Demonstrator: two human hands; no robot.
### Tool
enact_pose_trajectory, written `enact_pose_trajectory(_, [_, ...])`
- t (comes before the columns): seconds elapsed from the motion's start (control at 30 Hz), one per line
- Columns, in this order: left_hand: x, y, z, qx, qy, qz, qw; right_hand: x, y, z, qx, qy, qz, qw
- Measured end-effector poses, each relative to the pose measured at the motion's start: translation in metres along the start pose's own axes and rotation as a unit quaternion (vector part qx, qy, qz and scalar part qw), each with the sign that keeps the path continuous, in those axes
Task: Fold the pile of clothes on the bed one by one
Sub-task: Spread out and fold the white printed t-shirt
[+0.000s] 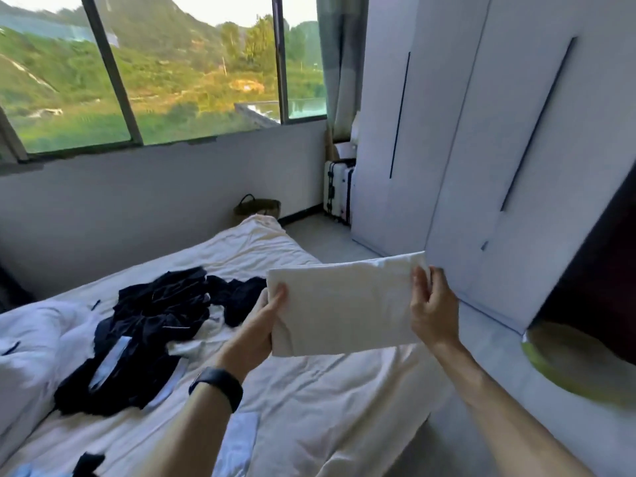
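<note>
A folded white cloth (pixel 344 304), judged light, soft and floppy, is held above the bed (pixel 327 407) near the dark pile (pixel 148 332), pinched at opposite edges by the left hand (pixel 272 325) and right hand (pixel 432 311).

pile of clothes (pixel 148 335) sits on the left half of the bed (pixel 327 407). folded cloth (pixel 344 304) is up over the bed's right side, left hand (pixel 265 325) gripping its left edge and right hand (pixel 433 311) its right. wardrobe (pixel 447 132) stands to the right, window (pixel 172 63) behind, basket (pixel 258 208) past the bed's far end.
</note>
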State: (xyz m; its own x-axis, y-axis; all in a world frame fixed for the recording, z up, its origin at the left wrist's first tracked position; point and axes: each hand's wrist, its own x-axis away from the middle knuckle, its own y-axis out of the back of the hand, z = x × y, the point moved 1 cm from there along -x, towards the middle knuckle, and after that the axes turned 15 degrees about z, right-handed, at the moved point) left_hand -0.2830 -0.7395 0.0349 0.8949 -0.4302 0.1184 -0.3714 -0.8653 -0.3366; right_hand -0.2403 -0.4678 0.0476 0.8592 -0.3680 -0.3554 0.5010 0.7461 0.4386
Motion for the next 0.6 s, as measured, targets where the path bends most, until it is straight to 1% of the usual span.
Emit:
enact_pose_trajectory(0.03, [-0.012, -0.011, -0.008, -0.033, -0.022, -0.007, 0.999, -0.005, 0.009, 0.002, 0.003, 0.000, -0.020, 1.000])
enact_pose_trajectory(0.1, [-0.036, -0.032, -0.025, -0.143, -0.071, -0.047, 0.986, -0.018, 0.024, 0.006, 0.004, -0.004, -0.060, 0.998])
enact_pose_trajectory(0.17, [-0.060, -0.049, -0.040, -0.286, -0.126, -0.088, 0.946, -0.034, 0.037, 0.012, 0.020, -0.006, -0.098, 0.995])
enact_pose_trajectory(0.2, [-0.071, -0.056, -0.047, -0.339, -0.147, -0.103, 0.923, -0.042, 0.044, 0.013, 0.039, 0.003, -0.122, 0.992])
enact_pose_trajectory(0.23, [-0.081, -0.063, -0.054, -0.365, -0.164, -0.113, 0.909, -0.050, 0.052, 0.014, 0.059, 0.012, -0.146, 0.988])
enact_pose_trajectory(0.27, [-0.092, -0.069, -0.060, -0.371, -0.180, -0.117, 0.904, -0.057, 0.061, 0.015, 0.065, 0.012, -0.163, 0.984])
enact_pose_trajectory(0.4, [-0.130, -0.096, -0.079, -0.338, -0.211, -0.100, 0.912, -0.080, 0.088, 0.012, 0.066, -0.007, -0.206, 0.976])
enact_pose_trajectory(0.5, [-0.160, -0.115, -0.076, -0.331, -0.204, -0.072, 0.919, -0.091, 0.101, -0.002, 0.077, -0.011, -0.235, 0.969])
enact_pose_trajectory(0.6, [-0.190, -0.136, -0.060, -0.336, -0.176, -0.018, 0.925, -0.093, 0.121, -0.028, 0.079, -0.036, -0.243, 0.966])
